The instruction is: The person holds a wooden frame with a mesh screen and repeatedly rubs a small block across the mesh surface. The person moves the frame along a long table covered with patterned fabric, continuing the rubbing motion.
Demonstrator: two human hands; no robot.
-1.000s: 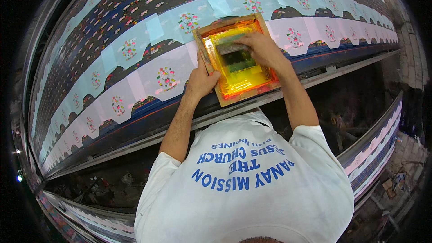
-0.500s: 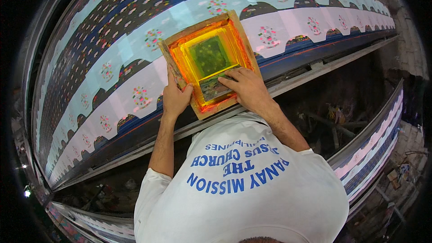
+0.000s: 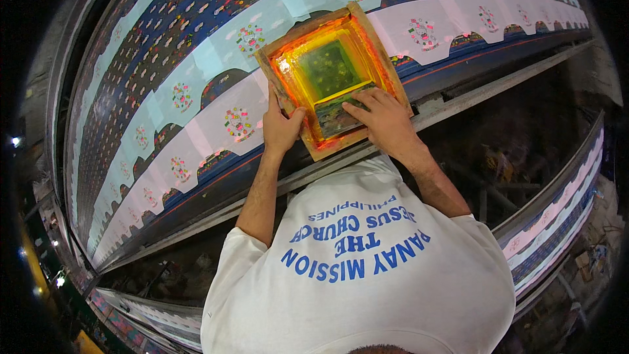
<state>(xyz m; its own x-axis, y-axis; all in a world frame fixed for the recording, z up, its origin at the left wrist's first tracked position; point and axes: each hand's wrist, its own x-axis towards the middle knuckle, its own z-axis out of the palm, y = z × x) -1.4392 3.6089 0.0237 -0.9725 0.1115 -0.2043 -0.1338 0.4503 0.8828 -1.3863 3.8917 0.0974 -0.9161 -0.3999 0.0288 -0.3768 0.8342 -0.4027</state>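
Long printing surface (image 3: 196,46), running from the far right corner down to the near left, carries a continuous strip of pale fabric panels (image 3: 216,128) laid edge to edge along its near edge, with darker patterned cloth (image 3: 164,19) behind them.

Wooden screen frame (image 3: 333,77), with orange-yellow mesh and a dark green patch at its centre, lies flat on the panels at the near edge of the surface, roughly mid-length.

Left hand (image 3: 280,128) is clamped on the frame's near-left corner, thumb over the wood, steadying it. Right hand (image 3: 385,121) is inside the frame at its near side, fingers closed over a squeegee (image 3: 341,108) that rests on the mesh near the frame's near rail.

Judged progress: panels to both sides of the frame already bear a small multicoloured floral motif (image 3: 237,121), so earlier colours appear laid down along the row. Whether the colour in this screen is already on neighbouring panels cannot be told. With the squeegee at the near rail, the stroke on this panel looks at or near one end of its travel.
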